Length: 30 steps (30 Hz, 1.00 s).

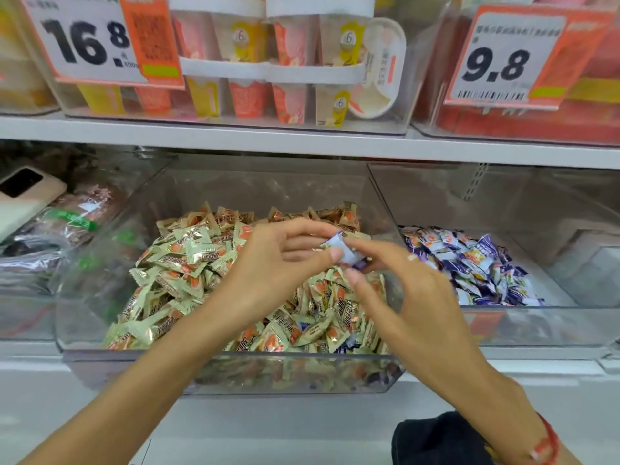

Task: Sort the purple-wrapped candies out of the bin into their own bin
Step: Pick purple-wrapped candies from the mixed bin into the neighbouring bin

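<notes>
A dark cloth bundle (436, 437) sits lowest in view, just beside the right forearm, whose wrist wears a red bracelet (547, 444). Both forearms reach up over the front wall of a clear plastic bin (235, 377) heaped with gold-green wrapped candies (188, 260); a few purple wrappers (345, 347) show among them near the front right corner.

Above that heap the two hands meet. The left hand (268, 273) has its thumb and forefinger curled in, pinching a purple-wrapped candy (342, 251) by its left side, the other fingers loosely bent behind it. The right hand (412, 297) comes in from the right with its thumb and forefinger tips closing on the candy's lower right end; the picture is blurred there, so whether those fingers truly grip it cannot be told. The candy hangs in the air over the right part of the mixed bin, clear of the pile.

Just to the right, sharing a wall, stands a second clear bin (536, 327) holding a smaller heap of purple-and-white candies (476, 263). To the left, another bin holds dark wrapped packets (67, 223) with a phone (27, 193) lying on top. On the white shelf (302, 142) above stand boxed cups (285, 62) and two orange price tags reading 16.8 (87, 41) and 9.8 (503, 65).
</notes>
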Motion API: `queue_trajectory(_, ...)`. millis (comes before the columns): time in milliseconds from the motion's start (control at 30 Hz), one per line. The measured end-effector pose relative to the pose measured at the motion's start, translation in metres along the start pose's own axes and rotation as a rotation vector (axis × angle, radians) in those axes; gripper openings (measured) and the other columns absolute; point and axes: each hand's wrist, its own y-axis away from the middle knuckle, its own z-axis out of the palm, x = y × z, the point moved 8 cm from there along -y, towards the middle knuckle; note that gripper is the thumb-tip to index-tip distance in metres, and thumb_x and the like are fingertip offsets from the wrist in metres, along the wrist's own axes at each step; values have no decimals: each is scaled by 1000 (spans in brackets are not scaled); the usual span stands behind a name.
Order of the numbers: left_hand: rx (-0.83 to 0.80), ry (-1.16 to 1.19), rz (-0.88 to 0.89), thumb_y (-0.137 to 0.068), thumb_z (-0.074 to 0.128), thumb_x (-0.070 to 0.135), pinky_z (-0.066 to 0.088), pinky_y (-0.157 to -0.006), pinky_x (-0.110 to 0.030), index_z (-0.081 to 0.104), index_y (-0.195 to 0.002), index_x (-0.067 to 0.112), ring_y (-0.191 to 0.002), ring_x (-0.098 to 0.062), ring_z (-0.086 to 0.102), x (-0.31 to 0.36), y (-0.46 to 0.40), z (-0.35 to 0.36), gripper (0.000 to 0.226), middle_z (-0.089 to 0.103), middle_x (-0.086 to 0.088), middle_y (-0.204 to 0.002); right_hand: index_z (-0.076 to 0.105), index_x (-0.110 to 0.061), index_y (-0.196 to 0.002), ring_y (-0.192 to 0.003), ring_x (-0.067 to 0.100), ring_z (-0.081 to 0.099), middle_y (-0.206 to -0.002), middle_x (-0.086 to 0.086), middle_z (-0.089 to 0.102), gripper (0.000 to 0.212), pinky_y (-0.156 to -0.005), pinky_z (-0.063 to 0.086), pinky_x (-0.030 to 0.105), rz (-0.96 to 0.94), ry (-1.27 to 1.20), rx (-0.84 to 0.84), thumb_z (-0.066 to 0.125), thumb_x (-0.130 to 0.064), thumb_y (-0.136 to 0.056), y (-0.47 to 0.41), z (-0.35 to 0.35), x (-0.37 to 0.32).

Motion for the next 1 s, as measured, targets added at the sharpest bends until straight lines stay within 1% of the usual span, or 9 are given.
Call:
queue_trajectory(100, -48, 159, -43, -85, 68, 16, 55, -79, -18, 67, -110, 19, -91, -8, 70, 1, -3, 14, 25, 74, 6, -97, 69, -22, -110, -87, 1, 65, -97, -17, 69, 22, -77, 50, 16, 41, -185, 144, 65, -15, -90, 0, -20, 11)
queue_trajectory(233, -68, 94, 31, -83, 71, 15, 52, -77, -14, 69, -107, 21, -93, -2, 68, 2, -12, 30, 25, 73, 9, -100, 70, -25, -103, -88, 2, 66, -93, -19, 70, 19, -79, 48, 11, 68, -242, 184, 64, -18, -87, 7, -34, 26)
queue_trajectory(333, -103, -121, 86, -81, 73, 23, 52, -82, -15, 63, -116, 29, -98, 6, 62, -5, -22, 32, 37, 67, 18, -109, 71, -14, -103, -90, 1, 64, -96, -13, 70, 16, -82, 45, 12, 0, -39, 324, 67, -12, -87, 13, -60, 42)
queue_trajectory(433, -226, -488, 131, -83, 70, 32, 47, -97, -28, 63, -112, 39, -106, 12, 54, -18, -25, 32, 31, 61, 26, -114, 72, -13, -104, -86, 19, 64, -93, -1, 71, 14, -78, 48, 29, 90, 204, 416, 66, -14, -91, 12, -85, 94)
queue_trajectory(533, -507, -537, 124, -82, 70, 40, 38, -103, -25, 62, -116, 36, -112, 11, 48, -28, -17, 62, 35, 58, 25, -119, 71, -22, -106, -91, 28, 61, -90, 2, 71, 17, -71, 41, 29, 257, 384, 205, 65, -21, -90, 4, -74, 151)
queue_trajectory(633, -629, -624, 182, -79, 71, 46, 39, -98, -29, 58, -112, 36, -109, 1, 46, -36, -14, 91, 38, 55, 19, -115, 69, -22, -110, -102, 28, 57, -102, 2, 70, 21, -80, 39, 29, 252, 406, 91, 63, -22, -90, -7, -66, 154)
queue_trajectory(733, -600, -720, 229, -75, 73, 47, 45, -87, -39, 58, -104, 33, -95, -7, 50, -43, -17, 100, 35, 59, 13, -101, 68, -26, -110, -108, 17, 54, -109, -7, 65, 19, -88, 37, 25, 168, 284, 170, 58, -31, -94, -9, -73, 107)
queue_trajectory(833, -547, -783, 220, -72, 75, 42, 52, -74, -36, 61, -102, 35, -80, -7, 58, -43, -23, 92, 34, 65, 9, -88, 63, -35, -115, -118, -2, 48, -123, -21, 55, 32, -94, 34, 8, 135, 18, -39, 52, -48, -88, 4, -36, 63)
queue_trajectory(1000, -421, -530, 0, -73, 78, 14, 58, -70, -29, 67, -97, 25, -75, -3, 66, -54, -31, 43, 28, 68, 11, -95, 59, -42, -111, -133, -9, 29, -144, -27, 30, 29, -97, 24, 4, 162, -122, -129, 61, -21, -92, 19, 2, 62)
